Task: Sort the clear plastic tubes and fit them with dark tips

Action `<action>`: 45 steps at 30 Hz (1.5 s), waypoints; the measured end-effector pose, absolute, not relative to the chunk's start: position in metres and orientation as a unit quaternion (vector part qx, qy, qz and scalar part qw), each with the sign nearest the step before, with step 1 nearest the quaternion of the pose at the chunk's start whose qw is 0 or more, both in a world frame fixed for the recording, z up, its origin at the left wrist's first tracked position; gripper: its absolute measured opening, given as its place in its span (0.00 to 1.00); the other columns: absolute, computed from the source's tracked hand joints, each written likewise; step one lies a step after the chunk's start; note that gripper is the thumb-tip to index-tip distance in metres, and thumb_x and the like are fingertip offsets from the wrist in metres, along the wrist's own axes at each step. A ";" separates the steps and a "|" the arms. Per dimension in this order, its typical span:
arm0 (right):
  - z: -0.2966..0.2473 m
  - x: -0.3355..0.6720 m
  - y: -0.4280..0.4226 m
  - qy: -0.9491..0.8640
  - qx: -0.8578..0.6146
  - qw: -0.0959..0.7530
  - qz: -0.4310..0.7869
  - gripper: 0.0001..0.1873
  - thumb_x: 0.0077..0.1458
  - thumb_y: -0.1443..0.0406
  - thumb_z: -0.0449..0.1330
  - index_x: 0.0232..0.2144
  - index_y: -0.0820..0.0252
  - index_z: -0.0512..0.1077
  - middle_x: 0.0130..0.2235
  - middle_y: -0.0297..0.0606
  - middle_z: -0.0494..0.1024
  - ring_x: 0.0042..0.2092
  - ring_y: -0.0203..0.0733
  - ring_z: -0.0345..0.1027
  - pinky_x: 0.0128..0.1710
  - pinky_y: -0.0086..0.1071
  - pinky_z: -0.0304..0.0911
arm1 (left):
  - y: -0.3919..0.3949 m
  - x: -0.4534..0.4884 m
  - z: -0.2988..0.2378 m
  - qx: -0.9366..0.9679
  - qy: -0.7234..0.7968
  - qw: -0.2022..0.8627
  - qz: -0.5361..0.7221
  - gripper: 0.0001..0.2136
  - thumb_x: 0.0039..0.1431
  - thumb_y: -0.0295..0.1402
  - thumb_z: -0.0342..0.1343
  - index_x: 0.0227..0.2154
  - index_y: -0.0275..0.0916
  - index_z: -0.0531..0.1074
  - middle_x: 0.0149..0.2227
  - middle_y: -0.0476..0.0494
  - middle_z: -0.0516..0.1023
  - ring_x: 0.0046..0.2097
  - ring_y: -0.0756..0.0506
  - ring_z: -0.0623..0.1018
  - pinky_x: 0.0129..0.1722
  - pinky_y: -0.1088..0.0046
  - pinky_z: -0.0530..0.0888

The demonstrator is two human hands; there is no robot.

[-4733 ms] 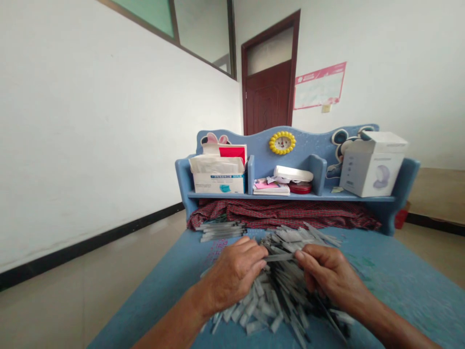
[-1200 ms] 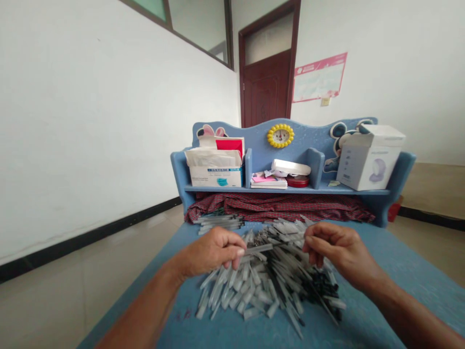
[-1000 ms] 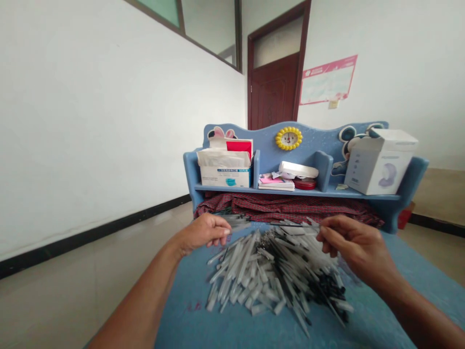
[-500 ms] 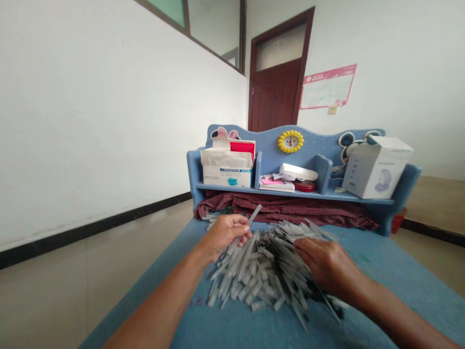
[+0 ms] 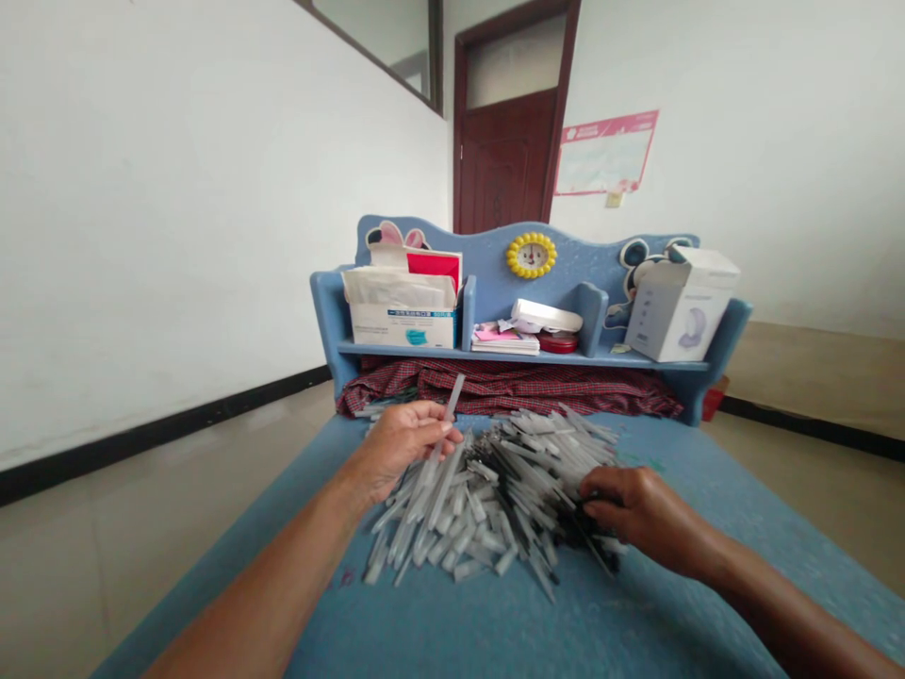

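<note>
My left hand [image 5: 410, 445] pinches a frosted pen barrel [image 5: 454, 396] between thumb and fingers, its free end pointing up and away. Under and beside that hand lies a heap of loose translucent pen parts [image 5: 463, 533], long tubes mixed with short cap-like pieces. At the heap's right edge, my right hand [image 5: 636, 509] is closed, with its fingertips among black, thin pieces [image 5: 576, 528]. What those fingers hold is hidden and slightly blurred.
The heap lies on a blue desk [image 5: 396, 632]. Behind it, a blue shelf [image 5: 396, 354] holds a mask box [image 5: 403, 316], papers, a red round tin [image 5: 558, 343] and a white carton [image 5: 679, 311]. Checked cloth [image 5: 509, 385] is bunched underneath. A yellow flower clock [image 5: 531, 256] is on the backboard.
The camera view has shifted, so the desk and shelf appear further left. My right hand has moved nearer along the heap's right side to the black pieces. My left hand still holds the pen barrel.
</note>
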State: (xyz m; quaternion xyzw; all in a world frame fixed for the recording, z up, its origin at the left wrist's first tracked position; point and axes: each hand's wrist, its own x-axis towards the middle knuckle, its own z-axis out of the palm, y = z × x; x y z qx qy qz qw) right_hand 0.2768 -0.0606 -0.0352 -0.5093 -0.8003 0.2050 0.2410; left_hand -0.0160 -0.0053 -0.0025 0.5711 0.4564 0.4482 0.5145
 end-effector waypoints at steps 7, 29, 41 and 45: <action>-0.036 0.278 -0.058 -0.744 -0.541 0.303 0.251 0.11 0.54 0.62 0.51 0.31 0.60 0.71 0.21 0.31 0.69 0.21 0.32 0.61 0.21 0.26 0.56 | -0.010 -0.011 -0.001 0.564 0.410 0.540 0.472 0.10 0.48 0.33 0.59 0.31 0.34 0.66 0.34 0.39 0.78 0.33 0.47 0.77 0.33 0.70 0.73; -0.009 0.252 -0.069 -0.776 -0.492 0.317 0.234 0.14 0.56 0.60 0.51 0.28 0.61 0.71 0.22 0.31 0.67 0.24 0.33 0.61 0.24 0.26 0.56 | -0.024 0.001 0.000 0.554 0.339 0.585 0.486 0.08 0.50 0.29 0.59 0.31 0.34 0.66 0.34 0.39 0.78 0.34 0.45 0.78 0.32 0.69 0.74; 0.004 0.160 -0.051 -0.705 -0.409 0.352 0.461 0.19 0.53 0.51 0.52 0.23 0.61 0.63 0.18 0.31 0.70 0.14 0.30 0.59 0.12 0.22 0.49 | -0.041 0.013 0.022 0.509 0.263 0.596 0.563 0.07 0.52 0.28 0.57 0.33 0.34 0.66 0.31 0.39 0.79 0.31 0.46 0.78 0.30 0.74 0.73; 0.013 0.147 -0.055 -0.618 -0.348 0.398 0.582 0.20 0.48 0.48 0.56 0.23 0.59 0.60 0.18 0.32 0.73 0.13 0.31 0.60 0.10 0.21 0.48 | -0.038 0.019 0.042 0.465 0.280 0.588 0.600 0.06 0.55 0.32 0.53 0.30 0.33 0.68 0.24 0.41 0.77 0.25 0.48 0.76 0.26 0.75 0.72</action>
